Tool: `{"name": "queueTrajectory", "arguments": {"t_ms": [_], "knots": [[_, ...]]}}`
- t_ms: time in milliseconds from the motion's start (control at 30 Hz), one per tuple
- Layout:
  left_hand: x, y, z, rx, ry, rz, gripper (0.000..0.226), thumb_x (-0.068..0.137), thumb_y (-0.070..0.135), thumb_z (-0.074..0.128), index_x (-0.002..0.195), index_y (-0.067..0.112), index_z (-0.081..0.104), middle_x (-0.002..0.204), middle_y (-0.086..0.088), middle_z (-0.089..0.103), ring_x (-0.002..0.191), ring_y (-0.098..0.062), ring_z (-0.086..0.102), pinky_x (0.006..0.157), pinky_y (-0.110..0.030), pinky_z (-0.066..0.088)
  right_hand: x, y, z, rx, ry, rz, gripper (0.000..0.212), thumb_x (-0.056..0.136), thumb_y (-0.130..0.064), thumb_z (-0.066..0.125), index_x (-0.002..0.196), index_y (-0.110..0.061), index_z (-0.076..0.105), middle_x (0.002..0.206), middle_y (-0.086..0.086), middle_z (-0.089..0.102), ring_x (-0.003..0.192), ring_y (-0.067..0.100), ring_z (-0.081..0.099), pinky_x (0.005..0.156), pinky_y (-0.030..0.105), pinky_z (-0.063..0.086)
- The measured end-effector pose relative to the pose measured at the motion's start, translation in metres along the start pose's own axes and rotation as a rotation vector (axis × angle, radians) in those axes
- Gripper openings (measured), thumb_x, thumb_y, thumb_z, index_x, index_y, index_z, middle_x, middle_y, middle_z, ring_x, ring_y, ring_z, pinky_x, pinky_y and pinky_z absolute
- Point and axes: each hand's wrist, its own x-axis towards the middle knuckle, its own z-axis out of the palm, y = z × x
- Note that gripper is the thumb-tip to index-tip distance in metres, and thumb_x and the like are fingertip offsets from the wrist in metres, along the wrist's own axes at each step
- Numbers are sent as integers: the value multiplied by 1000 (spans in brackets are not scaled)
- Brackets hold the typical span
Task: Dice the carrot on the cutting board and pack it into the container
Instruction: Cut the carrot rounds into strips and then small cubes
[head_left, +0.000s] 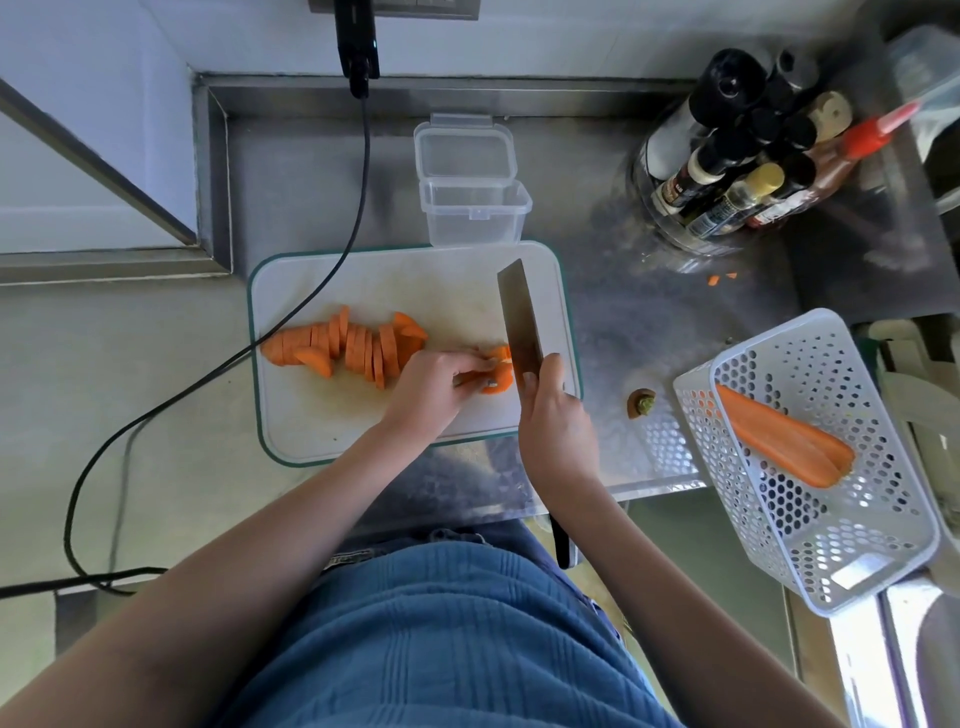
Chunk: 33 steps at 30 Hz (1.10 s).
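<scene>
On board (415, 280), right edge, left hand (434, 382) pinches carrot (496, 371), right hand (553, 415) grips knife (519, 322), slices (345, 345) left edge.

Carrot slices (345, 345) rowed on white cutting board (415, 280) — clear container (475, 213) open behind.

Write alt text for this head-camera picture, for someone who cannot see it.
A person's right hand holds a cleaver over a carrot piece that the left hand steadies on a white cutting board. Sliced carrot lies at the left; an empty clear container stands behind.
</scene>
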Motion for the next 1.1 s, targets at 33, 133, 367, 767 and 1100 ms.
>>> {"name": "queueTrajectory", "arguments": {"t_ms": [33,133,367,767,1100], "knots": [[0,1,0,-1,1,1,24,79,12,73,102,6,72,105,-6,71,102,-15,65,92,-30,51,0,-1,2,-10,-3,0,9,103,-16,27,109,-10,29,74,15,59,60,34,57,46,35,41],[1,3,-2,-9,-4,10,23,79,13,72,101,7,73,102,-5,71,99,-16,66,89,-28,51,1,-2,7,-42,-2,0,5,102,-12,29,107,-10,30,74,10,51,62,34,57,46,33,40],[0,1,1,-12,74,-44,19,79,16,73,96,8,75,93,-5,73,86,-17,69,76,-33,53,2,-3,10,-110,-7,8,19,100,-6,35,119,-6,32,79,10,51,65,33,61,46,31,40],[1,1,4,-99,105,-128,12,75,6,75,87,4,75,91,-7,73,94,2,61,84,-20,50,6,-5,21,-248,-93,45,29,99,-5,36,122,-11,20,86,11,65,75,29,66,55,34,52],[1,2,1,-29,108,-126,11,73,4,76,84,4,76,90,-6,73,88,-9,67,85,-26,50,13,-12,28,-177,-114,82,36,92,6,31,123,-10,26,91,15,65,76,31,65,61,38,55]]}}
